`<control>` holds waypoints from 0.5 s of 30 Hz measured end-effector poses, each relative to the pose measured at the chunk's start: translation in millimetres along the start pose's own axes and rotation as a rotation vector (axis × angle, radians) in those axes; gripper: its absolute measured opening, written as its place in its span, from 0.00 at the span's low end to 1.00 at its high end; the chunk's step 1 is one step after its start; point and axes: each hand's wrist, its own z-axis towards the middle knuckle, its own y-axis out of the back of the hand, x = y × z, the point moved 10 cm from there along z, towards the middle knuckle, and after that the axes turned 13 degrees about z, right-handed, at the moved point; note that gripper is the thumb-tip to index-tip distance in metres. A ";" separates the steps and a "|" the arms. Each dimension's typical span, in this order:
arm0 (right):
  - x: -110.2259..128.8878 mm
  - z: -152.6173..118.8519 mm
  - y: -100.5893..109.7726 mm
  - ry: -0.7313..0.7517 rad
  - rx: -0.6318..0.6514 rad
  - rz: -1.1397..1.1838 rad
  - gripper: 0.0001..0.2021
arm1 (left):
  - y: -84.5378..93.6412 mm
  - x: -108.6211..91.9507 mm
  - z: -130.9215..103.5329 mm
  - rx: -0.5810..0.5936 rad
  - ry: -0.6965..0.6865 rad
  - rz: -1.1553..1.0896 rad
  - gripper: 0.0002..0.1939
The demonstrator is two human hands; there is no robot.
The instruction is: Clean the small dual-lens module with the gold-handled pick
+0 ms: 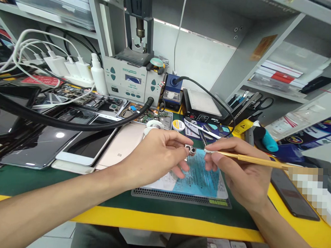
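My left hand (164,153) pinches a small phone camera module (190,149) with dark square lenses between thumb and fingers. My right hand (240,166) is closed around a slim, gold-coloured pen-like tool (251,159) that points left, towards the module. A small whitish piece (210,151) shows at its fingertips; whether it belongs to the tool I cannot tell. The two hands are a short gap apart, above a blue and white printed pad (201,181). This pad lies on a grey perforated plate (179,199).
Several phones, including a white one (87,143), lie left under a thick black hose (73,124). Behind are a solder spool (154,126), a tray of circuit boards (168,120), a grey rework station (131,83) and a heating plate (204,105). A dark phone (294,193) lies right.
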 end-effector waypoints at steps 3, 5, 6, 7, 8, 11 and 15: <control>0.7 0.5 -1.4 0.003 0.008 -0.003 0.10 | -0.8 0.8 -0.5 0.006 0.000 0.002 0.11; 1.1 0.8 -1.9 0.007 0.010 -0.007 0.10 | -0.9 1.2 -1.0 0.006 -0.002 0.004 0.11; 1.2 0.9 -2.0 0.010 0.011 -0.010 0.10 | -0.9 1.3 -1.1 0.006 -0.004 0.004 0.11; 1.1 1.0 -2.0 0.010 0.011 -0.014 0.10 | -1.0 1.3 -1.1 0.006 -0.005 0.005 0.11; 0.9 1.0 -2.1 0.010 0.011 -0.018 0.10 | -1.0 1.3 -0.9 0.006 -0.006 0.006 0.11; 0.7 0.6 -2.8 0.008 0.017 -0.020 0.10 | -0.8 1.1 -0.3 0.000 -0.004 0.008 0.11; 1.9 -0.6 -2.8 0.012 0.019 -0.034 0.09 | -1.2 0.8 -0.1 -0.002 0.000 0.010 0.10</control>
